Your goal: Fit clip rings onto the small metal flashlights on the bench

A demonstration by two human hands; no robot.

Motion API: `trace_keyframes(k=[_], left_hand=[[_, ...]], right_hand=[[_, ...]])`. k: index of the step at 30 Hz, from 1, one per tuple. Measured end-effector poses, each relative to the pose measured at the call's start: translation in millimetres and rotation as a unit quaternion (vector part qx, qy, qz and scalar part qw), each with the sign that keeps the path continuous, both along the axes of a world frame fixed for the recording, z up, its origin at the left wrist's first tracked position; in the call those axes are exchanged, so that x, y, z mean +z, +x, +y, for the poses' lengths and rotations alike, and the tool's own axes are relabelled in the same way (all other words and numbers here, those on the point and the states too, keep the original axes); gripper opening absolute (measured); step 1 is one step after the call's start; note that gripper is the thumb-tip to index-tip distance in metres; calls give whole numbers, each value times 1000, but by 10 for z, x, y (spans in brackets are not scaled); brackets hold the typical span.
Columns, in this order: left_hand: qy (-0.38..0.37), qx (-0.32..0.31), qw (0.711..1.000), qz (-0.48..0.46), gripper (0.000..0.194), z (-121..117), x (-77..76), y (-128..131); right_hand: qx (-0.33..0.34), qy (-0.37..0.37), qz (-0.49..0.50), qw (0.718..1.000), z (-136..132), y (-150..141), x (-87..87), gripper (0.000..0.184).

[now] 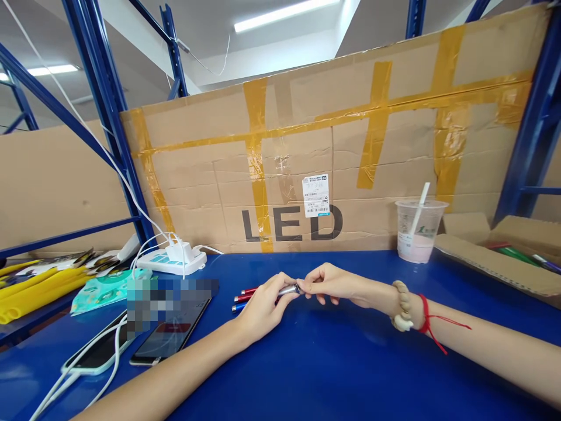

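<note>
In the head view, my left hand point(265, 307) is closed around a silver pen point(287, 290), just above the blue tabletop. My right hand point(331, 282) pinches the dark right-hand end of the same pen between thumb and fingertips. Beside and partly behind the left hand lie a blue pen point(238, 307), a red pen point(241, 298) and another red pen point(248, 290), each with a silver end. The left hand hides the rest of these pens. A beaded bracelet and a red string circle my right wrist.
Two phones lie at left, one dark point(166, 339) and one in a pale case point(94, 354) with white cables. Behind them are a power strip point(170, 260), a teal packet point(103, 291) and yellow items point(44, 286). A plastic cup point(418, 234) and an open cardboard box point(491, 257) stand at right.
</note>
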State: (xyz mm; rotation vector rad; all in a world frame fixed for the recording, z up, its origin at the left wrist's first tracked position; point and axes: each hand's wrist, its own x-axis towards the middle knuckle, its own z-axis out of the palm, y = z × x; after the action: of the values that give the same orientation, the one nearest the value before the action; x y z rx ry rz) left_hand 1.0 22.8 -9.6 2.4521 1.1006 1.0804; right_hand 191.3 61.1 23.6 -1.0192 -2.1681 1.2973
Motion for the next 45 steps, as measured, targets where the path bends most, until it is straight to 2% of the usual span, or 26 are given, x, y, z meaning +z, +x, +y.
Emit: trace_keyframes(k=[9, 16, 20, 25, 29, 32, 36, 38, 42, 45], left_hand=[[19, 30, 997, 70, 22, 11, 36, 15], [14, 24, 997, 71, 22, 5, 44, 20], [29, -1, 996, 83, 22, 4, 39, 18], [42, -15, 995, 89, 21, 19, 3, 5], [54, -21, 993, 100, 22, 33, -7, 0], [56, -17, 993, 105, 23, 34, 2, -2], [19, -25, 995, 96, 24, 16, 10, -11], [4, -30, 994, 106, 23, 4, 8, -14], [-2, -61, 989, 138, 18, -16, -4, -12], [-7, -57, 991, 120, 17, -26, -10, -10]], right_hand=[[3, 92, -1, 996, 38, -13, 3, 44], [-12, 161, -56, 985, 10, -12, 38, 39], [-22, 186, -99, 977, -25, -10, 89, 34], [-45, 288, -175, 940, -60, 4, 185, 22], [-57, 379, -219, 897, -67, 15, 217, 20], [-33, 457, -224, 860, -56, 20, 192, 26], [18, 541, -225, 810, -48, 34, 148, 41], [42, 556, -229, 798, -55, 43, 141, 42], [124, 538, -251, 795, -82, 52, 156, 36], [127, 555, -266, 778, -88, 52, 173, 37]])
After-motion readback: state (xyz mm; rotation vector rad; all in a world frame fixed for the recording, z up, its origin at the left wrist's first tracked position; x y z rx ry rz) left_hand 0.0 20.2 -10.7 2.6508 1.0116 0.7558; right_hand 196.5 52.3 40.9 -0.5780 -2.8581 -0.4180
